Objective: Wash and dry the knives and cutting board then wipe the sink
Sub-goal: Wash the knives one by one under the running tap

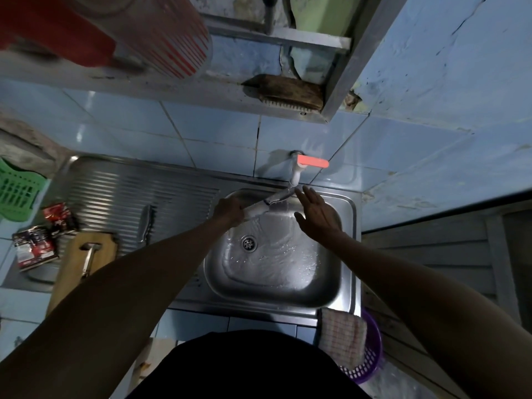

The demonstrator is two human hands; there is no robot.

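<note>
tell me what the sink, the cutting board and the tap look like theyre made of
Sink: stainless steel by the look, a brushed grey sheen with bright glints and a ribbed drainboard pressed into it.
Cutting board: likely wood, matte tan-brown; the grain is too dim to confirm.
Tap: probably plastic, a dull white body with an orange-red lever and no metallic shine.

The bench (26, 300) is tiled pale blue and carries a steel sink (349, 254) with a ribbed drainboard (129, 191) left of the left hand (229, 210). On the drainboard lie a knife (146, 223) and a wooden cutting board (83, 260); further left lie foil packets (36, 249). A checked cloth (342, 335) drapes the sink's near corner, below the right hand (316, 213).
</note>
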